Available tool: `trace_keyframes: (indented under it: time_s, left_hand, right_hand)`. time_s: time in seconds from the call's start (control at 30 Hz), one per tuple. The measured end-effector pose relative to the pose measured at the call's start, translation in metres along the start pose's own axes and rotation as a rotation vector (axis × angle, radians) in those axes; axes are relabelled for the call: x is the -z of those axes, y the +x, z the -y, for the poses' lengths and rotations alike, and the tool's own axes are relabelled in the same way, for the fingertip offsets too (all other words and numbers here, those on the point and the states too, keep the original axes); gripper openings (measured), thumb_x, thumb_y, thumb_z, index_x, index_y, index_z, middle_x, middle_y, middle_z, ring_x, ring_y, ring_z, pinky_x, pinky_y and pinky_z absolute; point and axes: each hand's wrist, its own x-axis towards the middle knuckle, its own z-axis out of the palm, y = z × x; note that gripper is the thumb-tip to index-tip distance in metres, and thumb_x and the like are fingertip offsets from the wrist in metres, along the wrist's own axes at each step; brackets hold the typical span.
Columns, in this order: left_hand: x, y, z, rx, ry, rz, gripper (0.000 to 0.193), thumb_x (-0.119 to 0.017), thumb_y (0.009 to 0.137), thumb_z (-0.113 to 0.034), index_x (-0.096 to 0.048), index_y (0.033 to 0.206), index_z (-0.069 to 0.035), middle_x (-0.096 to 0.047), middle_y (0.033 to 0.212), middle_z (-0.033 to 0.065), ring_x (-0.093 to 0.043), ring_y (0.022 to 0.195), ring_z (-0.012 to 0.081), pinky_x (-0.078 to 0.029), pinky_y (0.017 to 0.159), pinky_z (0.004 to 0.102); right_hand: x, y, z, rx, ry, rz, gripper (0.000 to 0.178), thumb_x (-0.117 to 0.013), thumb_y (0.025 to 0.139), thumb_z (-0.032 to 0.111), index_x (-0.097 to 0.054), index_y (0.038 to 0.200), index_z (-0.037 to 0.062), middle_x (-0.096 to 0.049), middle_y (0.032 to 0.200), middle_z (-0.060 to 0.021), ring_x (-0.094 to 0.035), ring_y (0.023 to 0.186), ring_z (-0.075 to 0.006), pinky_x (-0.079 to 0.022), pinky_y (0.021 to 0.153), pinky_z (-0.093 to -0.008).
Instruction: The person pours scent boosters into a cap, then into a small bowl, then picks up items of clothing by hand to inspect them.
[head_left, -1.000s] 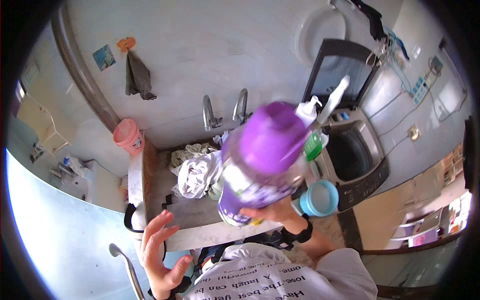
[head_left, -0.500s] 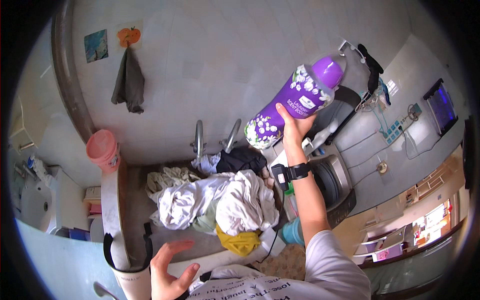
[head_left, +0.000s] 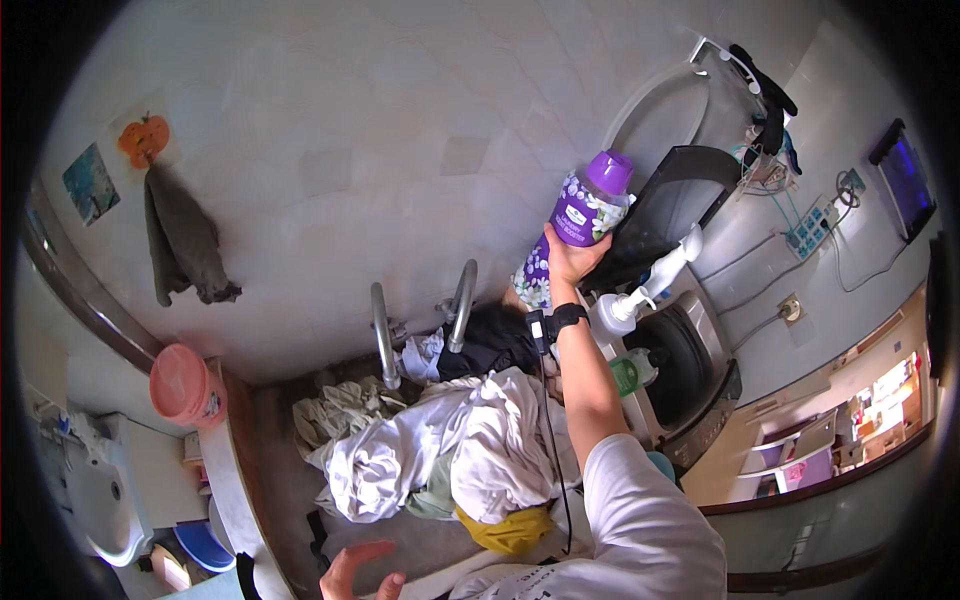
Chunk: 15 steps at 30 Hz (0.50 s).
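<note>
My right hand (head_left: 578, 258) is wrapped round a tall purple bottle (head_left: 585, 212) with white flowers and a purple cap, tilted in front of the wall. My left hand (head_left: 358, 572) is at the lower edge with fingers apart and nothing in it; part of it is cut off. Between my hands, a heap of white cloth (head_left: 500, 440) lies in the sink basin (head_left: 270, 440), with a yellow cloth (head_left: 505, 530) at its near side. Dark clothes (head_left: 490, 340) lie under two metal taps (head_left: 465, 300).
Right of my forearm are a white pump bottle (head_left: 615, 312), a green bottle (head_left: 632, 372) and an open washing machine (head_left: 690, 350). A pink bucket (head_left: 185, 385) stands on the basin's left ledge. A grey cloth (head_left: 185, 240) hangs on the wall, and a power strip (head_left: 812, 228) is at right.
My right hand has carried the purple bottle farther away, beside the machine's raised lid. My left hand has dropped toward the lower edge. The view has turned, so the wall things appear farther left.
</note>
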Motion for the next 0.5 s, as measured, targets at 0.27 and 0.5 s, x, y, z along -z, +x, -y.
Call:
trace_keyframes:
  time_s: [0.27,0.5]
  left_hand:
    - [-0.008,0.019,0.004,0.061,-0.029,0.04,0.029,-0.061,0.078,-0.001,-0.059,0.106,0.004,-0.064,0.102,0.0139,-0.06,0.099,0.023,-0.043,0.09,0.0326]
    - [-0.016,0.021,0.008,0.008,-0.035,0.064,0.028,-0.062,0.078,-0.004,-0.061,0.105,0.004,-0.066,0.1,0.0138,-0.062,0.094,0.0214,-0.045,0.086,0.0318]
  right_hand:
    - [-0.004,0.001,-0.031,0.008,-0.035,-0.04,0.108,-0.089,0.044,0.029,-0.033,0.131,-0.0031,-0.048,0.118,-0.0258,-0.048,0.109,-0.0411,-0.038,0.096,-0.0484]
    - [-0.003,-0.002,-0.019,0.002,-0.027,0.005,0.109,-0.087,0.047,0.028,-0.028,0.134,-0.0022,-0.044,0.123,-0.0264,-0.043,0.114,-0.0414,-0.034,0.1,-0.0479]
